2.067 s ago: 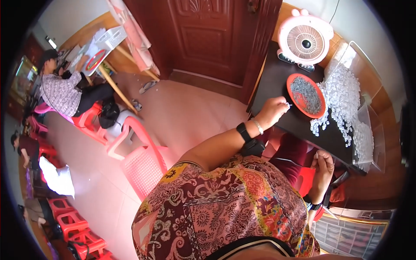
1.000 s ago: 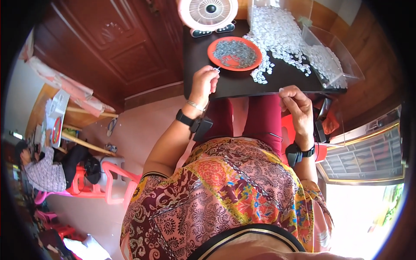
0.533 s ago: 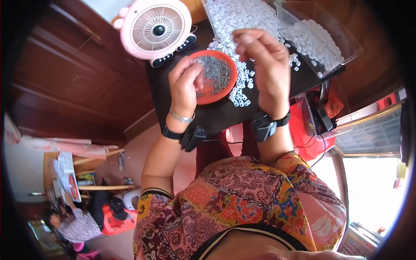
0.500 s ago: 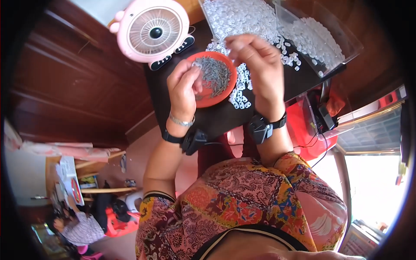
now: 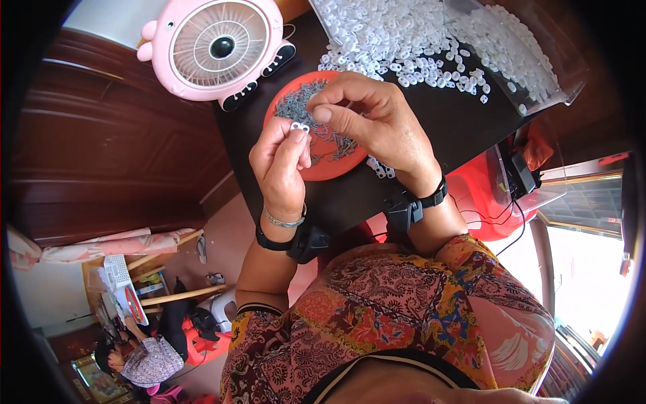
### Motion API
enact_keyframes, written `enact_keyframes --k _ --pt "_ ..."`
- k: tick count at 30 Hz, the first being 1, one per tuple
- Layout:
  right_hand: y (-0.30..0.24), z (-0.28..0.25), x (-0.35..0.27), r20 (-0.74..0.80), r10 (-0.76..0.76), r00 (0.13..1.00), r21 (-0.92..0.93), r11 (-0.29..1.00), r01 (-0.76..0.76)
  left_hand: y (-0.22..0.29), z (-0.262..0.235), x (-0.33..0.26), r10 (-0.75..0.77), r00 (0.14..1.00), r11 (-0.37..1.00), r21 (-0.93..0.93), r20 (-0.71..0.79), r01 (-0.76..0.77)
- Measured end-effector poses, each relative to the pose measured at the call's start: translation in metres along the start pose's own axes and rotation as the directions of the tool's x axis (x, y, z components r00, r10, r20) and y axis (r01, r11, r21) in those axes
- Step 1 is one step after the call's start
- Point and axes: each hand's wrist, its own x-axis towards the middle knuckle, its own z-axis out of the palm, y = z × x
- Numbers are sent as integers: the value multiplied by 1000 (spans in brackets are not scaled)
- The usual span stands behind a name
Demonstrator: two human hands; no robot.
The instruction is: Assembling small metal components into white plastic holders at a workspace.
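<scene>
Between the thumb and fingers of my left hand (image 5: 277, 165), a small white plastic piece with two holes (image 5: 300, 126) is pinched. Close by on its right, my right hand (image 5: 387, 124) has thumb and forefinger brought together; whatever they hold is too small or hidden to make out. Both hands are over a round orange-red plate (image 5: 343, 167). Many thin grey metal pins, like small nails or screws (image 5: 296, 104), lie on it. My right hand covers part of the plate. A few more white pieces (image 5: 382, 170) lie beside it, under my right wrist.
The black tabletop (image 5: 330, 195) carries a big heap of white pieces (image 5: 383, 34) at the back. A clear bin (image 5: 568, 94) of them stands at the right. A pink fan (image 5: 225, 47) sits back left. Another person (image 5: 151, 360) is at the lower left.
My right hand has come down from the white pieces toward my left hand, over the plate. The white piece in my left hand shows more clearly. The whole view has shifted slightly.
</scene>
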Motion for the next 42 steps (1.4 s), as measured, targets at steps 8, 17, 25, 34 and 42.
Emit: enact_keyframes --k 8,17,25,34,42 --pt "0 2 -1 26 31 999 -35 999 -30 -1 2 -2 -26 999 999 40 38 25" --pt "-2 7 -2 45 -23 999 -149 988 29 2 6 -6 10 996 986 164 86 -24" --pt "0 6 -4 27 1 1000 -170 985 3 -6 4 -6 16 995 991 129 101 -29" --pt "5 -16 -3 -116 66 991 73 996 -57 0 3 -1 -153 988 988 -20 -13 153" --pt "3 -1 -3 -44 131 990 127 984 -124 1 2 -3 -101 993 993 51 -54 104"
